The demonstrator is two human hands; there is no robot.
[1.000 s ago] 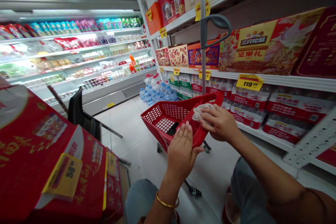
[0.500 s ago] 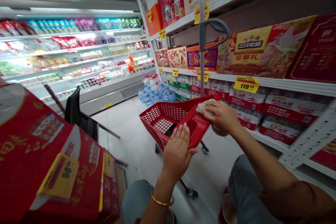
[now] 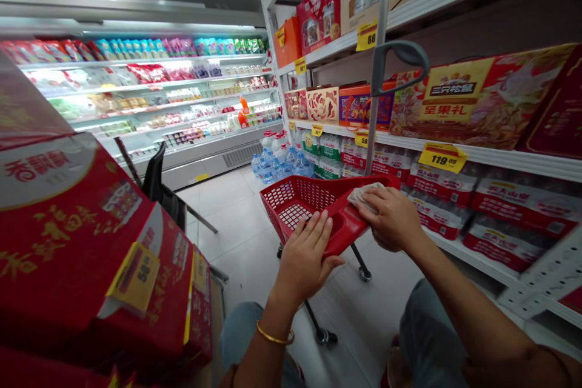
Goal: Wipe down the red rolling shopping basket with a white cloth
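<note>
I have a shop aisle ahead, its pale tiled floor (image 3: 236, 212) running to a lit fridge case (image 3: 195, 163) on the far left. On my right stands a white shelf rack (image 3: 491, 160) with gift boxes above bottled-water packs (image 3: 495, 194). Large red boxes (image 3: 45, 212) fill my near left, a black chair (image 3: 159, 185) just beyond them. In the middle, the red basket (image 3: 339, 189) sits over legs with small wheels, its perforated walls facing the fridge side and its solid edge towards me. Large blue-tinted bottles (image 3: 286, 163) stand on the floor behind it, and a grey handle (image 3: 409, 48) on a metal pole rises above its far side.

My left hand (image 3: 304, 260) lies on the basket's near left edge, its grip flat, four fingers together and thumb out, holding nothing. My right hand (image 3: 391, 218) has its grip curled over the crumpled white cloth (image 3: 364, 197), pressed on the edge's right part. A gold bracelet (image 3: 273, 337) circles my left wrist.
</note>
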